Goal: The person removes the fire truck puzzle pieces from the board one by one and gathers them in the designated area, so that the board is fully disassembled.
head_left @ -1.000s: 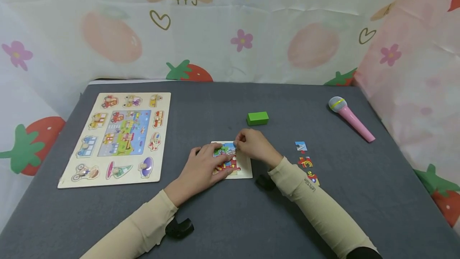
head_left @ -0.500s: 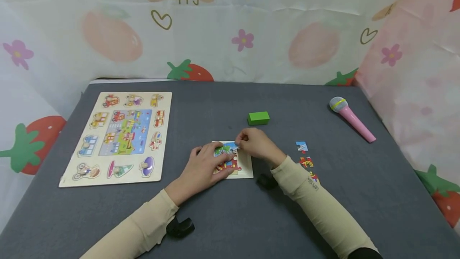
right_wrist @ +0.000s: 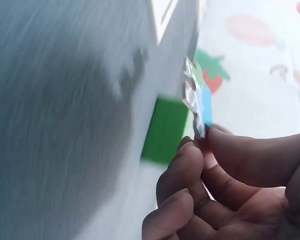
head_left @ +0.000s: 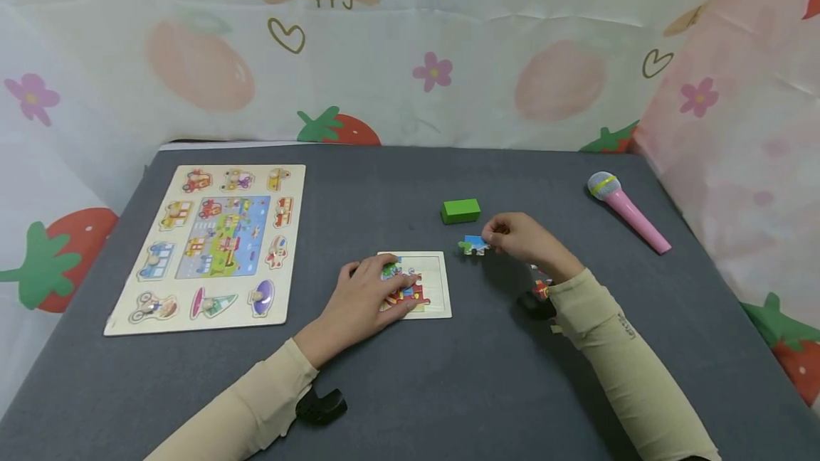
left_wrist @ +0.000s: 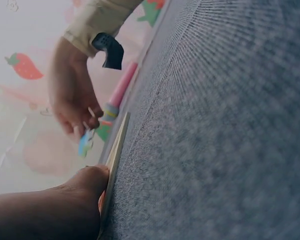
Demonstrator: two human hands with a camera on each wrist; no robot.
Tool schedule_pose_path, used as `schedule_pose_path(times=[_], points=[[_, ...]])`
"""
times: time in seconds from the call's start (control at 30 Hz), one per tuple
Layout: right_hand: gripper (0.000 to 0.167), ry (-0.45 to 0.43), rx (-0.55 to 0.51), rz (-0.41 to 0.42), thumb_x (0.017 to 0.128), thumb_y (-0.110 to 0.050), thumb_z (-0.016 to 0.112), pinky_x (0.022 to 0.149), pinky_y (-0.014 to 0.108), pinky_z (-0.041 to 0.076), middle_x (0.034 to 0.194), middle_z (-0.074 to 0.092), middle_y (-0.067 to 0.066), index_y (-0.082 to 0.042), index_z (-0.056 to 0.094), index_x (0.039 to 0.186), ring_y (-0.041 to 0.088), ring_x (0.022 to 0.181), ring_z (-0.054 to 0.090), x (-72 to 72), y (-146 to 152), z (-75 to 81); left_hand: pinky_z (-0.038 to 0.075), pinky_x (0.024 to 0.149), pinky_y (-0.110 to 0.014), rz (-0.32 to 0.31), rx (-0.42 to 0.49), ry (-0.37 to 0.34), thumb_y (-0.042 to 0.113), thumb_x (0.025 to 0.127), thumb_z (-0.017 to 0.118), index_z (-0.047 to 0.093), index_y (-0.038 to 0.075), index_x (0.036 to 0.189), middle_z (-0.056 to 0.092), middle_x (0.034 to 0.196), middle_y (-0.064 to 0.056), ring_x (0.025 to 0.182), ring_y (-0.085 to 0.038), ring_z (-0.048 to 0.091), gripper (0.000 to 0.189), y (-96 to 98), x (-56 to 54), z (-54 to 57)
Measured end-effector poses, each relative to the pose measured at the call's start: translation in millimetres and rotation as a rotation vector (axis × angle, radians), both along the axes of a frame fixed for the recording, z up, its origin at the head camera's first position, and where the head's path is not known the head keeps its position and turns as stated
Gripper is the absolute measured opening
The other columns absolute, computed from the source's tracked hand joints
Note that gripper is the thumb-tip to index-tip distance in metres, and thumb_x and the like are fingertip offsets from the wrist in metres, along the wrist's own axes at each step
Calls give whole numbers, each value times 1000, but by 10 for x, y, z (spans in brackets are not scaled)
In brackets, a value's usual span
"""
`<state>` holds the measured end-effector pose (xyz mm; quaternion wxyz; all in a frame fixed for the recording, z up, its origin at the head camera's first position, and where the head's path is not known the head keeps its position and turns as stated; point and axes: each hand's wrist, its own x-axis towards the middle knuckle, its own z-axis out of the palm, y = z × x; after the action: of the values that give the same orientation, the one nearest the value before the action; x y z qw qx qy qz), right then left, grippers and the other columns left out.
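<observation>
My left hand (head_left: 368, 292) rests on a small wooden jigsaw tray (head_left: 439, 287), its fingers and thumb lying over the joined jigsaw pieces (head_left: 408, 292) on the left side. The tray's right side shows bare wood. Off to the right, my right hand (head_left: 532, 242) pinches a blue-and-green jigsaw piece (head_left: 473, 245) between thumb and fingers. Raised above the cloth, that piece (right_wrist: 202, 102) appears nearly edge-on in the right wrist view. Other loose pieces (head_left: 542, 286) lie under the right wrist, partly hidden by the sleeve.
A green block (head_left: 460, 211) stands behind the tray. The pink toy microphone (head_left: 631, 215) lies at the back right. A large wooden puzzle board (head_left: 282, 297) with vehicle shapes occupies the left. Printed curtains (head_left: 410, 41) border the grey table (head_left: 410, 390).
The right hand has lifted the blue-and-green jigsaw piece off the tray and carried it to the right, baring wood there. My left hand has stayed in place.
</observation>
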<state>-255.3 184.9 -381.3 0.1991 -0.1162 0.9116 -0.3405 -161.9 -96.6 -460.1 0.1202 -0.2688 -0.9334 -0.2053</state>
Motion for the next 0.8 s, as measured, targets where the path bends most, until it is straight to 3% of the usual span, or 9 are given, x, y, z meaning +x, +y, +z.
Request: schedule_pose_path(times=[0.3,0.57,0.8], points=[[19,15,117,66,100,-16,50,66,32,39,91,58,12,0,61,98,19,72,47,-36,421,-8,35,94,-56,4,2,17,48,90,62,66,28,123,53,130,-12,118,-29,52,39,-7,-3,-23],[18,-36,122,82,99,-13,52,64,31,40,89,60,11,2,63,99,19,72,49,-32,481,-69,35,93,-55,8,9,21,48,90,61,67,28,121,53,129,-11,119,-28,51,37,-1,-5,-41],[20,-4,162,97,98,-16,53,68,33,44,97,63,14,0,63,106,21,78,55,-29,495,-97,35,93,-54,10,6,12,48,91,61,66,29,123,53,130,-11,120,-27,51,38,3,-6,-31]])
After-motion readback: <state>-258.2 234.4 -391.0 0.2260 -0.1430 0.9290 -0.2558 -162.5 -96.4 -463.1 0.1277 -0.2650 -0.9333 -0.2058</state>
